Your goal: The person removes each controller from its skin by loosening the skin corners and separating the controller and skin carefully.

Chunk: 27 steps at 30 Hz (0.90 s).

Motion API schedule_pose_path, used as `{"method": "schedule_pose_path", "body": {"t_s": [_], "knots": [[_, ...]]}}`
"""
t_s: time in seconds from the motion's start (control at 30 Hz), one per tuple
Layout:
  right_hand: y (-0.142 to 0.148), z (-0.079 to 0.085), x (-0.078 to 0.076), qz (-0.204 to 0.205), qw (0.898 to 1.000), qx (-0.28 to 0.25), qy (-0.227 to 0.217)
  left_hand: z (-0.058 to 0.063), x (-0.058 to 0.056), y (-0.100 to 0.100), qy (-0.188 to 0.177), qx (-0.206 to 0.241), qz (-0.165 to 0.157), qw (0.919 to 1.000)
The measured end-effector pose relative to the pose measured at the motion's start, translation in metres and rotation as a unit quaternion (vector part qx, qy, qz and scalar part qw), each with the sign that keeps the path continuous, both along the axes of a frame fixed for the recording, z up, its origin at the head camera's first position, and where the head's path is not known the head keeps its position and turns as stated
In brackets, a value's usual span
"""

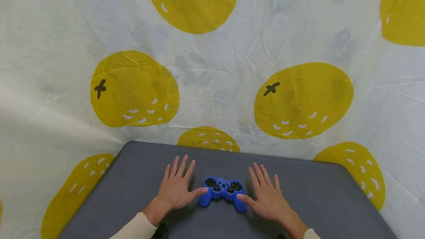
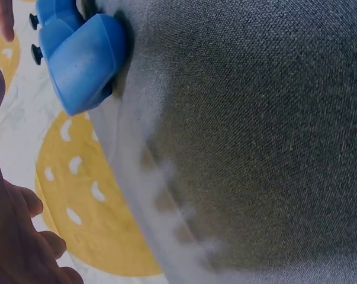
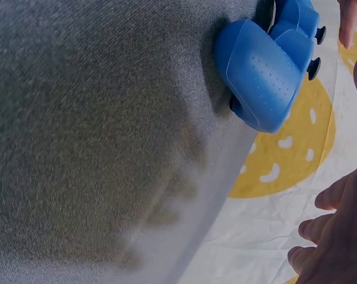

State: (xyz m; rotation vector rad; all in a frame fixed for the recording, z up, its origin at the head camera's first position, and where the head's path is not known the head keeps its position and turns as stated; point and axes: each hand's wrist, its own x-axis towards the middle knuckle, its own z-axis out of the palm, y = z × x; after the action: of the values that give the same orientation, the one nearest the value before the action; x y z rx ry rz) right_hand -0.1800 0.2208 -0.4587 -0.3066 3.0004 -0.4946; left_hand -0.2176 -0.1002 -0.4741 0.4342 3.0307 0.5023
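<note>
A blue game controller (image 1: 223,189) with black thumbsticks and button pads lies on the dark grey table between the two hands. Left of it, my left hand (image 1: 177,189) is held palm down with fingers spread straight and the thumb pointing at the controller. On its other side, my right hand (image 1: 268,198) mirrors this, fingers extended and thumb toward the right grip. From the wrist views, both hands hover above the table, apart from the controller (image 2: 83,62). The right wrist view shows the other blue grip (image 3: 261,77) resting on the cloth surface.
The grey cloth-covered table (image 1: 139,169) has rounded far corners. Behind it and at both sides hangs a white curtain (image 1: 216,99) printed with large yellow fruits (image 1: 136,95). Light sleeves cover the forearms, and a dark strap (image 1: 160,230) shows near the left wrist.
</note>
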Motion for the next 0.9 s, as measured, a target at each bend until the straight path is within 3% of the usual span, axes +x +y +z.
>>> {"method": "schedule_pose_path", "body": {"t_s": [0.9], "knots": [[-0.003,-0.012,-0.001,-0.014,0.999,-0.01,-0.028,-0.013,0.002,0.008,-0.026,-0.004,-0.009,0.9996]]}}
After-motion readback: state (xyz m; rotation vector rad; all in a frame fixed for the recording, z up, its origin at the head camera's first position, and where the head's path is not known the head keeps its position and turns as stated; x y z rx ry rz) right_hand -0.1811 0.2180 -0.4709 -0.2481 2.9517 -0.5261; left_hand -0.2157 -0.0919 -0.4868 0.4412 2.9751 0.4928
